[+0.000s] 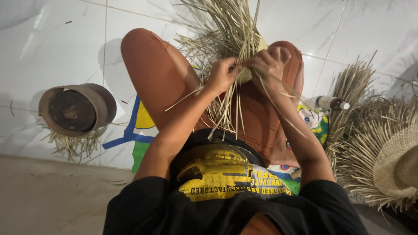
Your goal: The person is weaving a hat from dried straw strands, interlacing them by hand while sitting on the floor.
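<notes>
Our black shirt (226, 196) fills the foreground; above our lap, left hand (223, 75) and right hand (271, 65) each pinch straw strands of the half-woven hat (237, 39), keeping the weave taut.

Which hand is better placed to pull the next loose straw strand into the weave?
Probably the left hand: it pinches strands at the edge of the woven straw piece, with loose straw strands hanging right below it. The right hand is closed over the piece, steadying it.
</notes>
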